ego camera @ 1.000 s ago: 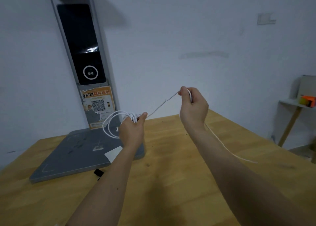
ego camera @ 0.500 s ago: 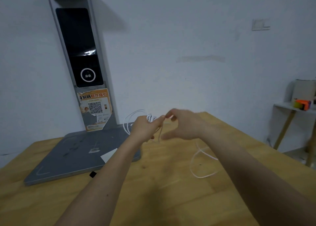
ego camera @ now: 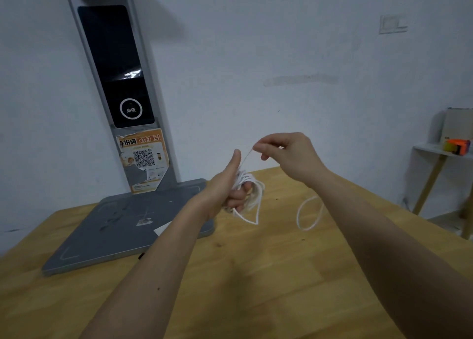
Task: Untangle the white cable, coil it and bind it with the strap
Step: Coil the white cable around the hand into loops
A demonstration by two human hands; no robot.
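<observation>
Above the desk [ego camera: 256, 274], the left hand [ego camera: 226, 188] grips coiled turns of the white cable [ego camera: 252, 197] while the right hand [ego camera: 286, 154] pinches its running strand — slack loops could slip off the fingers, the trailing length re-knot.

White cable [ego camera: 252, 197], light wood table [ego camera: 256, 274], grey stand [ego camera: 122, 231].

Loads of bare table [ego camera: 256, 287] in front of me and off to my right. On my left the grey stand base [ego camera: 122, 231] hogs the corner, its post [ego camera: 122, 82] up against the wall. A slack cable loop [ego camera: 308, 214] lies under my right arm.
</observation>
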